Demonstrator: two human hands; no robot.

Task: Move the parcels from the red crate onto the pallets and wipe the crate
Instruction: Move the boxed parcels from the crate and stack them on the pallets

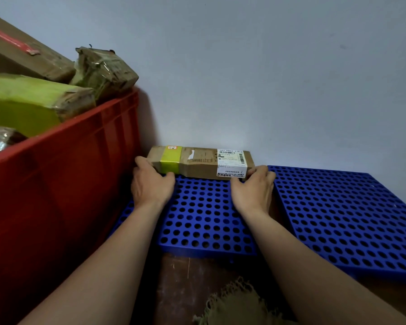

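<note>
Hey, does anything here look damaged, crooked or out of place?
Yes. The red crate is heaped past its rim, and a crumpled taped parcel at its far corner sticks up over it. The right pallet sits apart from the left pallet, seemingly at an angle. The box lies flat on the left pallet.

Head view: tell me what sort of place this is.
Probably a parcel storeroom or sorting corner: a red crate heaped with taped parcels, blue perforated pallets beside it, and a labelled parcel on one.
</note>
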